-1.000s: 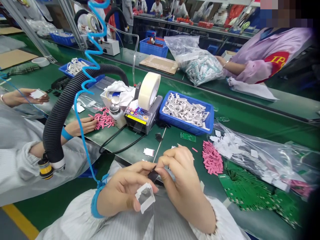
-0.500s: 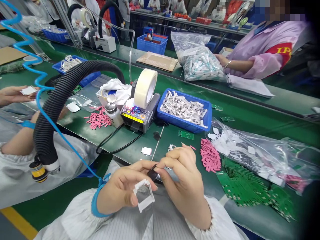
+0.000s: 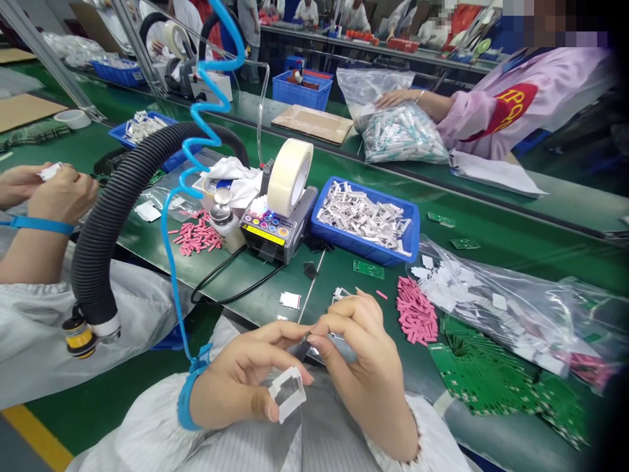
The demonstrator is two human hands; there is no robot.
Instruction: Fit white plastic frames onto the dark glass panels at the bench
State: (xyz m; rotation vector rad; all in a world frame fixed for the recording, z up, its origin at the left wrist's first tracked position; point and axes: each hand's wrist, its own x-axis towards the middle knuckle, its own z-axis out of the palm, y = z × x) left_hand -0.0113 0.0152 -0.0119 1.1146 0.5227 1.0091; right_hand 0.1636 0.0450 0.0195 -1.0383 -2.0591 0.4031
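Tape dispenser point(image 3: 282, 213) left of parts bin point(image 3: 366, 219) on desk point(image 3: 491, 229); bag of parts point(image 3: 496, 308) right of both; circuit boards point(image 3: 496, 380) before bag

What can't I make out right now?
Head view only.
Dark piece: mostly hidden between fingertips of left hand and right hand; shape unclear.
White frame: lower corner covered by the thumb.
Tape dispenser label: too small to read.
Green boards: blurred, cut off by dark right edge.

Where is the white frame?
Low centre in the head view, the white frame sits in the left hand, below the black piece the right hand pinches.
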